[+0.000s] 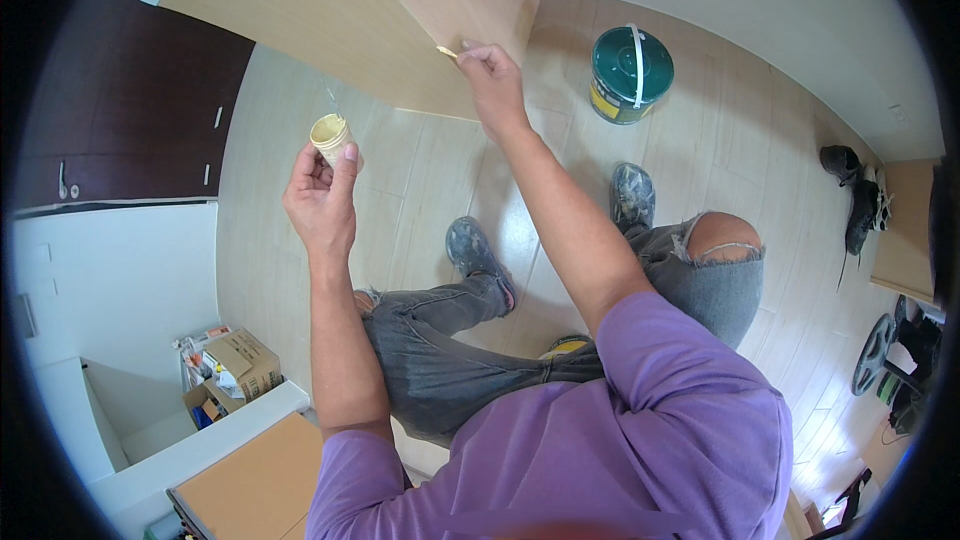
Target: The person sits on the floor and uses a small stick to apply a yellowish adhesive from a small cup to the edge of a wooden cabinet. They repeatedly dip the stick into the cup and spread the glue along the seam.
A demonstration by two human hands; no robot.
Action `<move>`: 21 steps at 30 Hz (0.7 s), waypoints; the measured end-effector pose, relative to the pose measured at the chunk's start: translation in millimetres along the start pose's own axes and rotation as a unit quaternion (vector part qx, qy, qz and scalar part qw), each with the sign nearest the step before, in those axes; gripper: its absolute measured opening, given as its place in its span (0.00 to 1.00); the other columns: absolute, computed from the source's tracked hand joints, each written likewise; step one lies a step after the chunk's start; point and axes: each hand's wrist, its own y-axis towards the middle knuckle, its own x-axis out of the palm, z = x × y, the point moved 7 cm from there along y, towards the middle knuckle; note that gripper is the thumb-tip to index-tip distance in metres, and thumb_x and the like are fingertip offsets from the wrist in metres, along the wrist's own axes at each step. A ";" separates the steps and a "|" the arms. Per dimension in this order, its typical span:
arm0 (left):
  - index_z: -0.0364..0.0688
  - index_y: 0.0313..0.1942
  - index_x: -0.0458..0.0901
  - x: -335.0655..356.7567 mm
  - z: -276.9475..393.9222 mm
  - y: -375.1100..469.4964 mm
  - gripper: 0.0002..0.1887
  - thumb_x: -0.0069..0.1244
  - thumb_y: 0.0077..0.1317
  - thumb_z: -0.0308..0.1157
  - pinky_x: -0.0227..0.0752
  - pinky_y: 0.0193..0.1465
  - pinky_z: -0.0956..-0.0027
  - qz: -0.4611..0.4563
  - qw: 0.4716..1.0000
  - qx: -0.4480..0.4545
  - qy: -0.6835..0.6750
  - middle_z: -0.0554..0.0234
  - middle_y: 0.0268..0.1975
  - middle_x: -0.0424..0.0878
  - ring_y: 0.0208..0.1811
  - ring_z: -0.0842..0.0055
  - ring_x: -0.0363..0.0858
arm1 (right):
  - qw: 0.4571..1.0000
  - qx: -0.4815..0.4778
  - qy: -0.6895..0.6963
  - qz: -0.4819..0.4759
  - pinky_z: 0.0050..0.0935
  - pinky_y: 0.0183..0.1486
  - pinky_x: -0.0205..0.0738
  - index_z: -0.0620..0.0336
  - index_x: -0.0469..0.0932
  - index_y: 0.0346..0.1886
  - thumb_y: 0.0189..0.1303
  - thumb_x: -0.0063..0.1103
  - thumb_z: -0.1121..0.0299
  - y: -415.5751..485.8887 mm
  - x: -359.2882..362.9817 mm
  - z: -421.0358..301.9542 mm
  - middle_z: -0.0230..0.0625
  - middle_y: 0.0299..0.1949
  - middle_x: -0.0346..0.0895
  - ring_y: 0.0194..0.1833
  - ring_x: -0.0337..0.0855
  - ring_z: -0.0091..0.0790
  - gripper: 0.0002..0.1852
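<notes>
My left hand (324,195) grips a small open jar (335,141) of cream-coloured paste, its mouth tilted up. A thin clear strand or sliver (331,96) stands up from the jar's rim; I cannot tell what it is. Between the fingertips of my right hand (491,82) is a short thin applicator (446,52) with pale paste at its tip. That tip is at the vertical edge of a light wood-grain panel (360,37); whether it touches is unclear. Part of the right fingers' grip is hidden behind the hand.
A bucket (632,73) with a green lid and white handle stands right of the panel. Shoes (855,195) lie by the right wall. A dark door (135,97) is at the left. Below it are an open carton (244,364) and a brown board (247,476).
</notes>
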 end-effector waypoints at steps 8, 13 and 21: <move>0.30 0.56 0.83 0.7 1.7 -1.2 0.18 0.63 0.70 0.29 0.75 0.42 0.83 0.011 1.000 -0.002 0.010 0.70 0.40 0.84 0.36 0.91 0.77 | 0.998 -0.012 0.048 -0.034 0.33 0.68 0.67 0.62 0.82 0.45 0.70 0.64 0.69 0.4 12.2 -21.5 0.53 0.67 0.74 0.62 0.78 0.33 0.07; 0.29 0.56 0.83 -0.3 -0.2 -0.6 0.18 0.64 0.70 0.30 0.75 0.42 0.83 0.005 1.000 -0.008 0.017 0.70 0.40 0.84 0.36 0.91 0.77 | 1.000 -0.022 0.002 -0.017 0.32 0.66 0.69 0.63 0.82 0.44 0.69 0.64 0.68 5.5 7.7 -13.5 0.53 0.64 0.76 0.60 0.80 0.33 0.08; 0.29 0.56 0.83 2.9 3.7 -1.2 0.19 0.64 0.70 0.30 0.72 0.41 0.84 0.005 1.000 -0.003 0.003 0.71 0.40 0.84 0.36 0.91 0.76 | 0.999 0.018 -0.022 0.039 0.28 0.60 0.73 0.63 0.81 0.42 0.69 0.64 0.70 -5.9 -25.2 33.2 0.45 0.61 0.80 0.54 0.81 0.28 0.07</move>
